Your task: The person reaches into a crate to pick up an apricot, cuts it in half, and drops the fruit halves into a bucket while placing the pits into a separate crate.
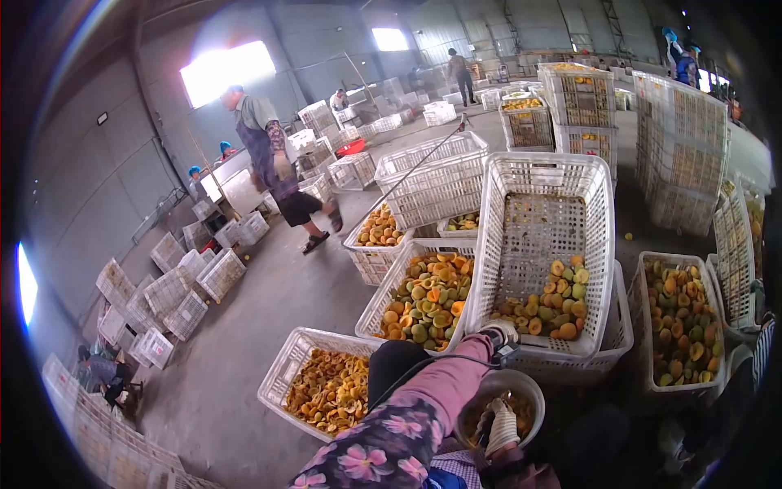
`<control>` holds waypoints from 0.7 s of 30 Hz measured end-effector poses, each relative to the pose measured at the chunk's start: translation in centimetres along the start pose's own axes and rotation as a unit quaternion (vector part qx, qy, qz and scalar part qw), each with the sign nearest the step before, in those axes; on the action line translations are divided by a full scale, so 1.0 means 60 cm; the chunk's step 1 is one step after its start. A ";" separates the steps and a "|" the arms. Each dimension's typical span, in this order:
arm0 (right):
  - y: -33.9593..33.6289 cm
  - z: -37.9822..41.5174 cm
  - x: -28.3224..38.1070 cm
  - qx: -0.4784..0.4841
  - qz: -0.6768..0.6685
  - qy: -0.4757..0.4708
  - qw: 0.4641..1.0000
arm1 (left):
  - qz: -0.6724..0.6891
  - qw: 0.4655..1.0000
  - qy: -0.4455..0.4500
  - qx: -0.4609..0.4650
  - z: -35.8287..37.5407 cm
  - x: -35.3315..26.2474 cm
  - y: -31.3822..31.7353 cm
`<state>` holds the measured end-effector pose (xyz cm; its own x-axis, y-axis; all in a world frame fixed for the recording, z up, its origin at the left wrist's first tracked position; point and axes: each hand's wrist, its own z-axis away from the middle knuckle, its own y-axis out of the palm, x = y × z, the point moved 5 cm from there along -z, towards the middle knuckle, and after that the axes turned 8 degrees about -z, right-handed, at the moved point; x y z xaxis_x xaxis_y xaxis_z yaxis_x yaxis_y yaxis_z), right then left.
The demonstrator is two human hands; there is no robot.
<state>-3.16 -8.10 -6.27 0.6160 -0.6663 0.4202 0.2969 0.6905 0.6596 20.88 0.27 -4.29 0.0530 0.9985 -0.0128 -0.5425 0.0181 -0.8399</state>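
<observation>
My left hand (500, 331), in a pale glove below a pink and floral sleeve, is at the near left corner of a white plastic crate (487, 244). Its fingers appear curled over the rim. This crate tilts toward me on another crate, with halved orange and green apricot-like fruits (562, 297) at its near end. My right hand (502, 429), in a whitish knitted glove, is over a pale bucket (533, 399). Its fingers look closed around something dark that I cannot make out. The bucket's contents are partly hidden by this hand.
Crates of halved fruit (428, 297) and darker orange pieces (326, 391) stand to the left. Another full crate (680, 322) is on the right, near tall crate stacks (680, 155). A person in an apron (273, 155) walks across the concrete floor (236, 326).
</observation>
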 end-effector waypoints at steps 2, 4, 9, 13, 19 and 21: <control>-0.001 0.000 0.005 0.006 0.005 0.005 1.000 | 0.021 0.992 0.082 -0.091 0.014 -0.007 0.001; -0.005 -0.009 0.018 0.004 -0.012 -0.062 0.998 | 0.126 0.956 0.193 -0.181 0.097 -0.013 -0.009; 0.017 -0.014 0.057 0.015 0.095 -0.237 0.967 | 0.580 0.742 0.207 -0.266 0.096 0.005 0.115; -0.011 -0.057 0.036 -0.002 0.292 -0.320 0.901 | 0.853 0.481 0.198 0.042 0.145 -0.029 0.199; -0.001 -0.037 0.035 0.063 0.183 -0.300 0.934 | 0.861 0.454 0.228 0.015 0.173 -0.031 0.200; -0.025 -0.068 0.018 0.042 0.254 -0.287 0.923 | 0.854 0.477 0.199 -0.063 0.223 -0.036 0.168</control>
<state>0.07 -8.73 -9.36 0.1653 -0.3194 0.9331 0.0034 0.9463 0.3233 4.09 -1.03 -5.47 -0.2069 -0.5370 -0.8178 -0.0273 -0.8324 0.5535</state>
